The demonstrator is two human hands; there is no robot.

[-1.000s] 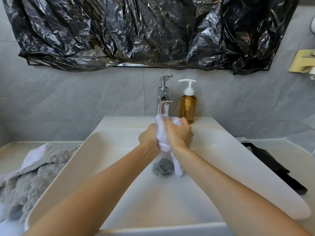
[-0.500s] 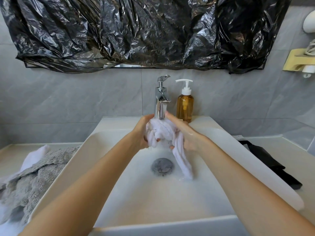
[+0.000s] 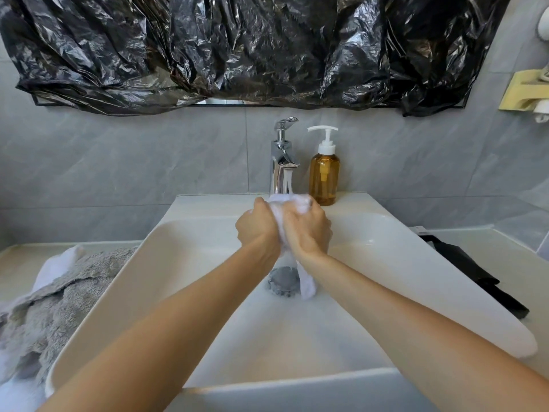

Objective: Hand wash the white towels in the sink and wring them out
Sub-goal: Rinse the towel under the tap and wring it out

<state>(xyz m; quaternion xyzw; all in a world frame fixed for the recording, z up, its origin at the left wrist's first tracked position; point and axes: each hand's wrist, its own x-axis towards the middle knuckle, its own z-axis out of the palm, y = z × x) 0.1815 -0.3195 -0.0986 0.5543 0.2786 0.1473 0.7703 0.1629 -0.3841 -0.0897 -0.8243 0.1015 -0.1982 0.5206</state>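
Note:
A small wet white towel [image 3: 307, 282] is bunched between my two hands above the white sink [image 3: 190, 281], just below the chrome tap [image 3: 281, 162]. My left hand [image 3: 258, 227] grips its left side and my right hand [image 3: 307, 230] grips its right side, fists pressed close together. A tail of the towel hangs down beside the grey drain [image 3: 282, 281]. Another white towel [image 3: 56, 267] lies on the counter at left, partly under a grey towel [image 3: 59, 298].
An amber soap pump bottle [image 3: 324, 176] stands right of the tap. A black cloth [image 3: 475, 272] lies on the counter at right. Black plastic sheeting [image 3: 237, 46] covers the mirror above. A yellow wall holder [image 3: 525, 90] is at far right.
My hands had spread the towel apart half a second ago; now they have closed together again around it, bunching it tight below the tap.

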